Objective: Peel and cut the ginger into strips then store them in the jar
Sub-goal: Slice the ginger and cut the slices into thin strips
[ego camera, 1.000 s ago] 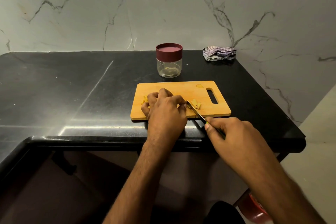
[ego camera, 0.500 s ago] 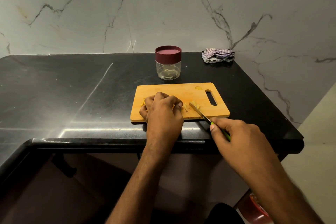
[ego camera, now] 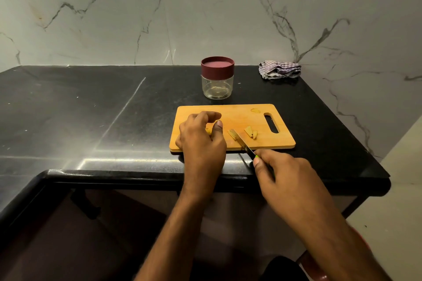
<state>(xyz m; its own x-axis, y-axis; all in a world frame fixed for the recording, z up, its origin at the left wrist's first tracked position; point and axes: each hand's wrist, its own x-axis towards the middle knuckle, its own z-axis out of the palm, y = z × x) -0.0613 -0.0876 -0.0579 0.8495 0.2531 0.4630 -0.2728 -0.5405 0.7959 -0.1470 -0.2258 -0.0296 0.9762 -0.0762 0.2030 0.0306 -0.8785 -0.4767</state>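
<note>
Item: cutting board, wooden, on the black counter near its front edge, handle slot to your right

Item: ginger strips, a few pale cut pieces lying on the board's right half, with one more strip just beside the blade tip. A small offcut sits apart near the far edge by the slot

Item: ginger remainder, only a yellow sliver visible under your left hand; how much is left uncut cannot be told

Item: your left hand, on the board's left half, fingers curled over the remaining ginger, thumb raised beside it; whether it is actually pinching the piece cannot be told

Item: your right hand, off the board's front edge, wrapped round the green handle of the knife; blade angled up and left onto the board, tip among the cut pieces

Item: jar, clear with a maroon lid on, standing just behind the board, apart from it. Little or nothing shows inside

Item: checked cloth, crumpled at the counter's back right corner

Status, by judgement: peeling looks finished, slicing is partly done with several strips made. Left for you: cut the remainder, open the jar, move all strips in, close it
</note>
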